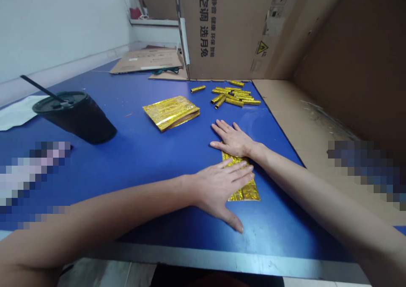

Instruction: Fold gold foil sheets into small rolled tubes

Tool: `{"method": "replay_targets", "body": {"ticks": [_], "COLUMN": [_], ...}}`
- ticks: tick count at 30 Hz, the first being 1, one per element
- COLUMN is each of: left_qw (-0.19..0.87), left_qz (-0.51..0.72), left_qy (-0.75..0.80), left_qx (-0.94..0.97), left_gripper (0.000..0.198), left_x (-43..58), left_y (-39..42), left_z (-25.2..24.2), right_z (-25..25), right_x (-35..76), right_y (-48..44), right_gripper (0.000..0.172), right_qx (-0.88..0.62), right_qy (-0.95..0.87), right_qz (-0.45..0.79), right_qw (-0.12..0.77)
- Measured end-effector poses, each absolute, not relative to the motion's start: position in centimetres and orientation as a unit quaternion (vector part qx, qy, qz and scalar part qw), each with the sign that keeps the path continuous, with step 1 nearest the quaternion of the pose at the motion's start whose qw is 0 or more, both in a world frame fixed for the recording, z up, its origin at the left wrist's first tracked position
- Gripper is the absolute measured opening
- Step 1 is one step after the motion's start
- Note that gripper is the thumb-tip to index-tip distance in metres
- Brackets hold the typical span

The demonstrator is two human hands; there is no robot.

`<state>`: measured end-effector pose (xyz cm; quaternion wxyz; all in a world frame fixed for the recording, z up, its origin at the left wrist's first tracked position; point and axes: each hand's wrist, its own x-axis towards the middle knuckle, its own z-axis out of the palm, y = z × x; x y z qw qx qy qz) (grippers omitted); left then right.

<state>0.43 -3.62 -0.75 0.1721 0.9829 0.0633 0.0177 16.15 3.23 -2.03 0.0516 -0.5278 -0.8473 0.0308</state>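
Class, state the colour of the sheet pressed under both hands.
The sheet is shiny, crinkled gold, lying under the left hand and right hand; head view.

This looks like a small hand-assembly workshop rather than a home or office. A blue worktable [142, 160] with a bare metal front edge stands against a plain white wall [47, 25], fenced in by a big printed shipping carton [228, 29] and flattened cardboard [147, 61]. Piecework material lies in batches on it — a stack of gold foil sheets [171, 111] and a heap of rolled foil tubes [234, 96] — beside a lidded black drink cup [76, 116].
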Motion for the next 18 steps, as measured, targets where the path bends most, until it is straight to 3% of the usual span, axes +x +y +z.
{"method": "replay_targets", "body": {"ticks": [12, 18], "left_qw": [0.221, 0.241], "left_qz": [0.041, 0.028], "left_qy": [0.032, 0.04], "left_qx": [0.974, 0.969], "left_gripper": [0.101, 0.102], "left_x": [-0.7, -0.7], "left_y": [-8.1, -8.0], "left_z": [-0.1, 0.2], "right_z": [-1.8, -1.7], "right_x": [16.1, 17.0], "right_y": [3.1, 3.9], "right_gripper": [0.081, 0.075], "right_qx": [-0.527, -0.553], "right_qy": [-0.847, -0.814], "right_qz": [0.044, 0.081], "right_qw": [0.052, 0.158]}}
